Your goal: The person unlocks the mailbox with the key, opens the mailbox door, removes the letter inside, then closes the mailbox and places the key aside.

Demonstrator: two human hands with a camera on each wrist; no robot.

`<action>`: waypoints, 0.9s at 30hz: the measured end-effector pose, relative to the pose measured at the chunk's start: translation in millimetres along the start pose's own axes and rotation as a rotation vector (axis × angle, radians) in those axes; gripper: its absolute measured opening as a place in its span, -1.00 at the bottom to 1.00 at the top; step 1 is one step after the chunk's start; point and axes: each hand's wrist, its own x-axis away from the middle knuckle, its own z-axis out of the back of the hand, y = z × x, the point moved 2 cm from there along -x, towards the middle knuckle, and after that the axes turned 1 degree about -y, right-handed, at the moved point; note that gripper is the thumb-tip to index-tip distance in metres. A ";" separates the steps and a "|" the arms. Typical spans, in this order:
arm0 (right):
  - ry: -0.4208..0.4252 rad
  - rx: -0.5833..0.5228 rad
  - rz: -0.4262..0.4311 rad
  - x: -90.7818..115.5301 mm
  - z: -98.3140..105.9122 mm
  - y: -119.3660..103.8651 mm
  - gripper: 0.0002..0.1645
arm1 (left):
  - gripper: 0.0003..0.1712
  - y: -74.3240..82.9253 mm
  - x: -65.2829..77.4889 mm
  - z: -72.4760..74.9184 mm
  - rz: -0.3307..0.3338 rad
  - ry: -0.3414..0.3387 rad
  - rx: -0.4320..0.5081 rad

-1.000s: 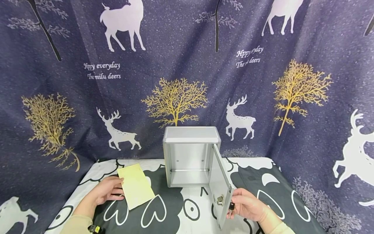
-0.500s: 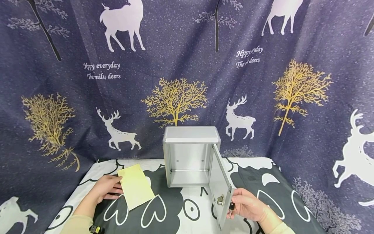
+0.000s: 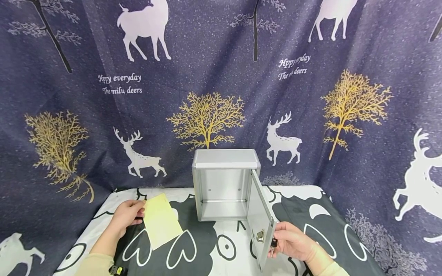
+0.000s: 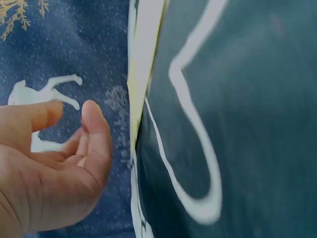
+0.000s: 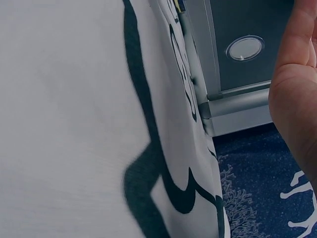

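A flat yellow paper (image 3: 162,222) lies tilted on the cloth at the left. My left hand (image 3: 128,215) is right at its upper left edge. In the left wrist view the left hand (image 4: 64,163) has loosely bent fingers, with a gap between thumb and forefinger, beside the paper (image 4: 141,74). A small silver metal cabinet (image 3: 226,158) stands in the middle, its door (image 3: 259,222) swung out toward me. At the door's free edge my right hand (image 3: 293,242) holds a black-headed key (image 3: 274,243); in the right wrist view its fingertips are out of frame.
A lock cylinder (image 3: 260,235) sits on the door's inner face. The table cloth (image 3: 226,260) is black and white with hearts. Behind hangs a dark blue curtain (image 3: 221,69) printed with deer and trees. A round disc (image 5: 245,48) shows on the door's outer face.
My left hand has shifted slightly up and away along the paper's left edge, its fingers drawn closer together. The right hand, door and cabinet look the same.
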 end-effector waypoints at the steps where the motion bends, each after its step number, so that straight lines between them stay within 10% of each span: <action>1: -0.001 0.000 0.000 -0.1 0.0 -0.1 -0.35 | -0.39 3.2 0.8 -2.8 -0.024 0.003 0.013; 16: 0.003 -0.005 0.000 0.4 -0.1 -1.8 -0.36 | -0.30 49.4 23.6 -52.7 -0.248 -0.127 0.108; 27: 0.002 -0.008 0.002 -0.3 -0.3 -2.1 -0.35 | -0.37 53.4 27.3 -85.3 -0.352 -0.250 0.160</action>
